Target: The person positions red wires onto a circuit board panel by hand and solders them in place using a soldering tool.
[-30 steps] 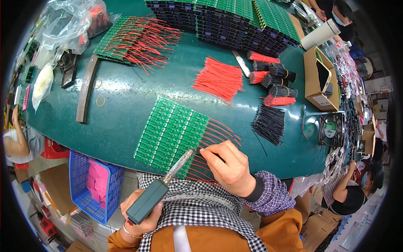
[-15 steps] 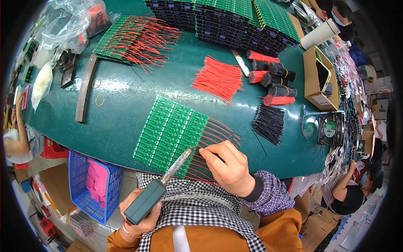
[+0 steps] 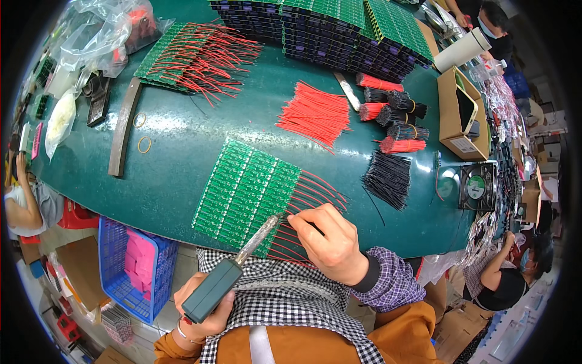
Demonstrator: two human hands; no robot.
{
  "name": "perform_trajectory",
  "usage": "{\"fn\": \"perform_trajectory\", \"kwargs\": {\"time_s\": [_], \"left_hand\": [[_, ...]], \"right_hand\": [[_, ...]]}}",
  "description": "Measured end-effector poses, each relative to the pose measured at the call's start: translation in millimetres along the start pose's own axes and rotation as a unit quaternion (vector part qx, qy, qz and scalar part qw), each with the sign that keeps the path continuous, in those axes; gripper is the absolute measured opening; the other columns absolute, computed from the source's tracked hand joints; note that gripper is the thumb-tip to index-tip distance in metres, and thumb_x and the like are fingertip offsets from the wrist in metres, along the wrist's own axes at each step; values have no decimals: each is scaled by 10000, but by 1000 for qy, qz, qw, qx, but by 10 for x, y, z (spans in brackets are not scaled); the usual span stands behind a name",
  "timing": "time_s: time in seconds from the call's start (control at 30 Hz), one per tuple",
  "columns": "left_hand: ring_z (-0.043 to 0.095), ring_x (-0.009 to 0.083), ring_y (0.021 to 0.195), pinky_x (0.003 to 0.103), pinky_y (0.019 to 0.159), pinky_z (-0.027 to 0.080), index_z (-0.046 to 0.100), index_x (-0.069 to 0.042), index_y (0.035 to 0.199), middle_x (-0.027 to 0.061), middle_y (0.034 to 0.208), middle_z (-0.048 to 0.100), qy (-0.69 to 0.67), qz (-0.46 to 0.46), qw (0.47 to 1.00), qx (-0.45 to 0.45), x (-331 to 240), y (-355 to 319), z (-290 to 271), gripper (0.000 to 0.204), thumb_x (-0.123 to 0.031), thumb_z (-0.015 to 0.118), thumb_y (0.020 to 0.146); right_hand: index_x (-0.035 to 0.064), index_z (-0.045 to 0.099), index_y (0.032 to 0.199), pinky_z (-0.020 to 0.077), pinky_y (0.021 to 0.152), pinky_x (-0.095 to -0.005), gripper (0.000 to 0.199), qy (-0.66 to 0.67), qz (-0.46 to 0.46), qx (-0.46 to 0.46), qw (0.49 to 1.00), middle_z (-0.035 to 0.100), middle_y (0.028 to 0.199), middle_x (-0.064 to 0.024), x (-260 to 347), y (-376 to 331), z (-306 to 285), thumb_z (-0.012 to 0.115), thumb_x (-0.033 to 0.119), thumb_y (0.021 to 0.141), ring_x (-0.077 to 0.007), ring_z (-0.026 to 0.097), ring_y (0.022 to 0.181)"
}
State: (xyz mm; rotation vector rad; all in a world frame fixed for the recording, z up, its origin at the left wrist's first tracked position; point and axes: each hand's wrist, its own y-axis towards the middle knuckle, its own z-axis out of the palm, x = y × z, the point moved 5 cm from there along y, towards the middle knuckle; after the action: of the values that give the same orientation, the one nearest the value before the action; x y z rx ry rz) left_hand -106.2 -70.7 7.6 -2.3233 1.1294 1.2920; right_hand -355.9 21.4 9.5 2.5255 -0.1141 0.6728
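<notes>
My left hand (image 3: 206,308) is closed round the dark green boxy handle of a soldering iron (image 3: 213,290). Its metal shaft slants up to the right, and the tip meets the right edge of a green circuit board panel (image 3: 245,191) lying flat on the table. At that same edge my right hand (image 3: 327,239) pinches a thin wire, mostly hidden by the fingers. Red wires (image 3: 312,185) stick out from the panel's right side, above and below my fingertips.
Loose red wires (image 3: 315,115) and black wires (image 3: 388,179) lie beyond my right hand, near bundled wires (image 3: 406,103). Stacked panels (image 3: 339,48) stand at the back. A metal bar (image 3: 125,130) lies left; a blue crate (image 3: 112,267) stands below the edge. Co-workers sit both sides.
The soldering iron's handle has shifted very slightly in my left hand's grip, its tip staying at the panel's edge. At far left, a co-worker's hand has lowered.
</notes>
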Motion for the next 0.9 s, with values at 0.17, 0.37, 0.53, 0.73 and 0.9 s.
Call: {"fn": "perform_trajectory", "kwargs": {"time_s": [0.17,0.37,0.53,0.73,0.9], "left_hand": [[689,296,667,377,589,556,760,42,958,149,829,691,-7,-7,1000,5,22,-13,5,250,-35,818,727],[690,296,663,377,585,555,759,46,968,149,830,691,-1,-5,1000,-1,49,-69,1,251,-40,818,740],[727,317,710,382,635,588,767,40,994,180,905,729,6,-19,1000,0,111,-141,-1,270,-61,822,750],[749,342,776,392,697,612,772,35,1016,210,973,746,10,-42,999,5,158,-213,1,296,-83,827,750],[750,351,798,398,719,616,772,39,1027,214,981,746,15,-37,999,13,190,-244,-6,304,-82,823,753]], "right_hand": [[-24,758,1025,566,618,-333,342,-3,-2,-3,1000,702,934,-94,0,-7,6,790,-84,690,-236,669,775],[-24,756,1025,563,614,-331,350,-6,-1,-3,1000,699,932,-91,12,-1,-7,785,-88,682,-232,661,767],[-22,753,1019,563,613,-331,338,-6,-1,-2,1000,698,928,-91,14,9,1,784,-91,690,-230,663,772],[-20,752,1016,563,613,-332,330,-9,1,0,1000,696,924,-91,16,3,-3,785,-89,694,-230,664,773],[-23,750,1010,565,615,-333,324,-10,4,1,1000,695,924,-92,26,18,-13,783,-88,695,-232,666,780]]}}
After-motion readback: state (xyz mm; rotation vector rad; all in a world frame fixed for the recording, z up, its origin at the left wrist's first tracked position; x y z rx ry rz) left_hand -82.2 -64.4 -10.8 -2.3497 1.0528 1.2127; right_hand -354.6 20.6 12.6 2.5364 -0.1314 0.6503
